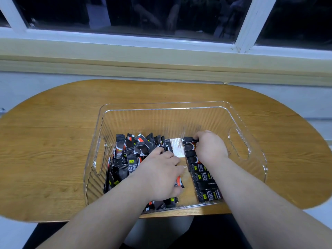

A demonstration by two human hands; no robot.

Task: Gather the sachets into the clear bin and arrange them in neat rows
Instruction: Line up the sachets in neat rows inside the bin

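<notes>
Pinching a glossy black sachet (pixel 190 140) in the ribbed clear bin (pixel 161 105), the right hand (pixel 211 148) is curling; the left hand (pixel 159 175) is lying palm-down, grip unclear.

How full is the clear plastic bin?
Partly full: the clear plastic bin holds a loose heap of black sachets left, one neat row right.

Sachets (pixel 206 180) under hands (pixel 159 175) — partly hidden.

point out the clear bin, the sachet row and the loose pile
clear bin (pixel 161 106): head view, far rim
sachet row (pixel 203 182): head view, a near sachet's face
loose pile (pixel 125 159): head view, heap's middle
</notes>
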